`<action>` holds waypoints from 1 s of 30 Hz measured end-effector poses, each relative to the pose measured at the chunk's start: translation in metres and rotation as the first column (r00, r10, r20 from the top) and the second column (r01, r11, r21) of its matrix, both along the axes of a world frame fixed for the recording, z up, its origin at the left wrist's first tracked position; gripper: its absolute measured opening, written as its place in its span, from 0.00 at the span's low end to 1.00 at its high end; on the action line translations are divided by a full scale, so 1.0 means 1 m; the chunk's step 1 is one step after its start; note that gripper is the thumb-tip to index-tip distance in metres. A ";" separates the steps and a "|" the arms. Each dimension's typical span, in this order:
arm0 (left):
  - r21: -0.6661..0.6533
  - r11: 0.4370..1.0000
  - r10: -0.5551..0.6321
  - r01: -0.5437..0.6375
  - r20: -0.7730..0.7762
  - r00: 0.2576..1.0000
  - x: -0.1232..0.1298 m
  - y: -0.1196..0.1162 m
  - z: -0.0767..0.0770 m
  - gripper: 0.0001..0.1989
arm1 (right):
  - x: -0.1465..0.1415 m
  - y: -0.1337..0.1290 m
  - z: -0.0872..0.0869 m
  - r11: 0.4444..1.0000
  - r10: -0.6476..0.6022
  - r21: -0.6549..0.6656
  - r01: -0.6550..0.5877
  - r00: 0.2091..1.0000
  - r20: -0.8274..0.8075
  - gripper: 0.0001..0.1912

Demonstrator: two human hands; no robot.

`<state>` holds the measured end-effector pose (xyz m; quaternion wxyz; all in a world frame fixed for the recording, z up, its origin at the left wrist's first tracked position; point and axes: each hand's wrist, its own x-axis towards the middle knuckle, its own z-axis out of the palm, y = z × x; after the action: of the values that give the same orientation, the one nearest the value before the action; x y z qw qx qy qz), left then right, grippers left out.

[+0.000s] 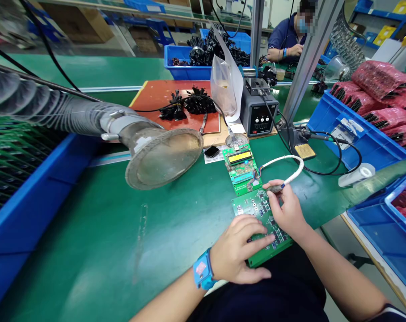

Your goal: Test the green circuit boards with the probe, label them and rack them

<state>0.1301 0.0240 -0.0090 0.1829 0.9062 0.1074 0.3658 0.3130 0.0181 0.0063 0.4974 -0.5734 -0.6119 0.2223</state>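
A green circuit board [256, 206] lies at the near edge of the bench. My left hand [245, 248], with a blue wrist strap, rests on its left part, fingers spread. My right hand [285, 208] pinches the dark connector [275, 189] of a white cable [298, 161] at the board's upper right edge; the connector's tip is too small to make out. The cable curves back to a smaller green board [242, 178] with a yellow display [239, 157], just beyond the larger one.
A fume extractor hood [164, 156] hangs left of the boards. Behind them stand a soldering station [259, 112] and an iron holder [303, 150]. Blue bins [344, 134] with pink-wrapped packs line the right side. A large blue bin [31, 214] fills the left. A person [286, 38] sits across.
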 end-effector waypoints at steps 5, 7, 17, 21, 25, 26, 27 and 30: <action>-0.125 0.887 0.451 -0.444 0.033 0.892 -0.013 0.015 -0.006 0.25 | 0.000 0.003 -0.004 1.000 -0.005 -0.026 0.005 1.000 -0.018 0.09; -0.223 0.827 0.513 -0.516 -0.079 0.855 -0.015 0.022 -0.008 0.28 | 0.000 0.003 -0.004 0.999 -0.005 -0.041 0.003 0.999 -0.048 0.09; -0.437 0.778 0.438 -0.452 -0.139 0.888 -0.013 0.028 -0.006 0.22 | 0.028 -0.047 0.016 0.970 0.085 -0.202 -0.134 0.969 -0.233 0.13; -0.429 0.783 0.445 -0.451 -0.121 0.887 -0.013 0.029 -0.007 0.20 | 0.028 -0.056 0.009 0.966 0.105 -0.211 -0.151 0.971 -0.215 0.14; -0.432 0.779 0.446 -0.455 -0.127 0.886 -0.013 0.029 -0.008 0.20 | 0.026 -0.055 0.005 0.969 0.115 -0.194 -0.151 0.975 -0.188 0.14; -0.435 0.776 0.447 -0.457 -0.130 0.885 -0.013 0.029 -0.008 0.20 | 0.025 -0.055 0.005 0.969 0.115 -0.194 -0.150 0.977 -0.179 0.14; -0.438 0.773 0.448 -0.458 -0.133 0.884 -0.013 0.029 -0.007 0.20 | 0.025 -0.055 0.005 0.970 0.115 -0.195 -0.148 0.978 -0.171 0.14; -0.447 0.766 0.450 -0.462 -0.140 0.882 -0.013 0.029 -0.006 0.20 | 0.025 -0.056 0.005 0.971 0.111 -0.194 -0.141 0.981 -0.159 0.14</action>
<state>0.1170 0.0531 -0.0154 0.3005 0.7858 0.4112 0.3509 0.3382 -0.0381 0.0114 0.4646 -0.5635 -0.5827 0.3566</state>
